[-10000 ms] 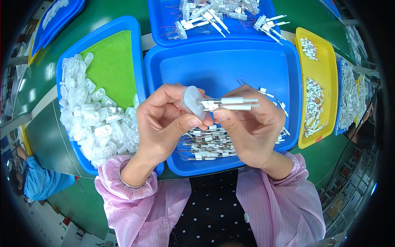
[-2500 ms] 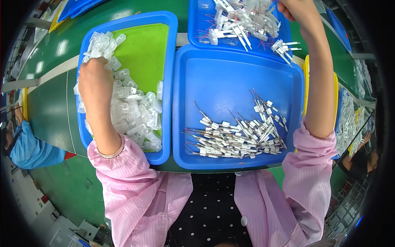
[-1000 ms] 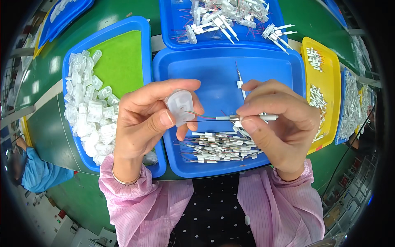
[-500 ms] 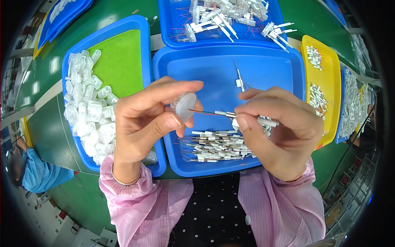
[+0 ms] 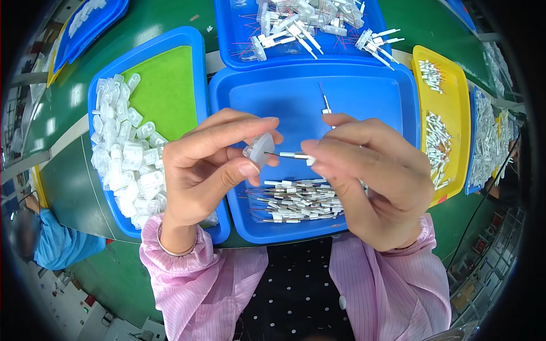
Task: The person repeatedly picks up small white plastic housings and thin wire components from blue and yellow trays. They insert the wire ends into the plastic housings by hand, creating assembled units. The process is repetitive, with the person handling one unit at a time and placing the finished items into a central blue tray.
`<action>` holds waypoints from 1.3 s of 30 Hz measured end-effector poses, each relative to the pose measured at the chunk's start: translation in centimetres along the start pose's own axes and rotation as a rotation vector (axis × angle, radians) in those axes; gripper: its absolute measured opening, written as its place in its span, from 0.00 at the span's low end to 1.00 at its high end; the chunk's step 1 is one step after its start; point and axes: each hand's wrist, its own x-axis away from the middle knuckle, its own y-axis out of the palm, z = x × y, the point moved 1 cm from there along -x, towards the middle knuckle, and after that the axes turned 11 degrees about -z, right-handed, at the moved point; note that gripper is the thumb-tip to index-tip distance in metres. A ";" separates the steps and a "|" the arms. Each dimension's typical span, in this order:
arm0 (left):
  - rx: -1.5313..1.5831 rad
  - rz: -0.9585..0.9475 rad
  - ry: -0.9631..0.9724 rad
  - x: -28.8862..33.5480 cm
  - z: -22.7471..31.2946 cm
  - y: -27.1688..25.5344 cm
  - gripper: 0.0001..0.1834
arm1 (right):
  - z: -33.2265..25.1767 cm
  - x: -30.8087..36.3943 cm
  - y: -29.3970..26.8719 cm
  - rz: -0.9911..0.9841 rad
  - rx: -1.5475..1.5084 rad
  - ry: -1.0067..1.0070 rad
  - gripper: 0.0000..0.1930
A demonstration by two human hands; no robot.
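My left hand (image 5: 196, 167) pinches a round translucent plastic housing (image 5: 262, 149) between thumb and fingers, its flat face turned to the right. Across from it, my right hand (image 5: 378, 176) is closed on a thin wired part with a white sleeve (image 5: 289, 155). The part's thin dark and red wire ends reach the middle of the housing's face; how deep they go in is hidden. Below the hands, many similar wired parts (image 5: 301, 200) lie in a heap in the blue tray (image 5: 256, 85). A single wired part (image 5: 326, 104) lies farther back there, partly behind my right fingers.
At left, a blue tray (image 5: 200, 74) with a green lining holds a pile of clear housings (image 5: 128, 156). Behind, another blue tray holds wired assemblies (image 5: 296, 28). A yellow tray (image 5: 441, 108) with small white parts stands right. A person in blue (image 5: 65, 241) is at far left.
My right hand has moved left with the wired part, bringing the white sleeve closer to the housing. Less of the wires shows now. The housing has shifted slightly right.
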 end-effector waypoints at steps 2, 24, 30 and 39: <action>0.095 -0.015 -0.011 -0.2 -0.1 0.3 0.17 | 0.5 0.2 0.2 0.039 0.028 0.024 0.07; -0.264 0.096 0.099 0.6 -1.3 2.1 0.17 | 1.2 1.8 2.6 0.184 0.193 -0.297 0.07; -0.235 0.029 0.003 0.6 -0.8 1.6 0.19 | 1.9 2.7 -3.8 -0.077 -0.055 -0.004 0.09; -0.106 0.056 -0.082 0.1 -1.0 1.9 0.18 | 18.6 7.1 -18.7 -0.127 1.204 0.447 0.05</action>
